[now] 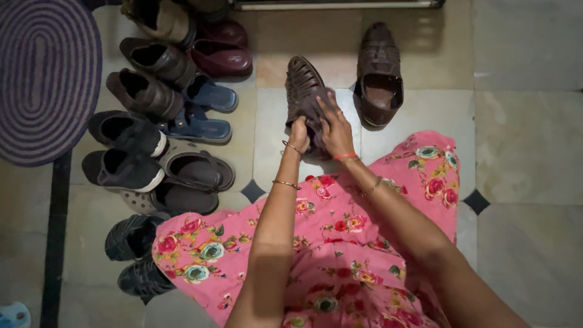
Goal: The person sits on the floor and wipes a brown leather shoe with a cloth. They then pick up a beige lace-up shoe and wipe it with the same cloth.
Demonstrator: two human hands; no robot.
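I hold a dark brown woven leather sandal (302,82) upright in front of me, above the tiled floor. My left hand (299,133) grips its heel end from below. On the sandal's side rests my right hand (334,124), pressing what looks like a dark cloth (311,106) against it. The matching brown sandal (379,76) lies on the floor just to the right, its toe pointing away from me. My lap, in a pink floral garment (340,243), fills the lower middle.
A row of footwear lines the left: brown shoes (146,76), blue sandals (203,109), maroon slippers (221,51), black sneakers (124,152), grey sandals (194,170) and dark shoes (133,255). A striped oval rug (42,79) lies far left.
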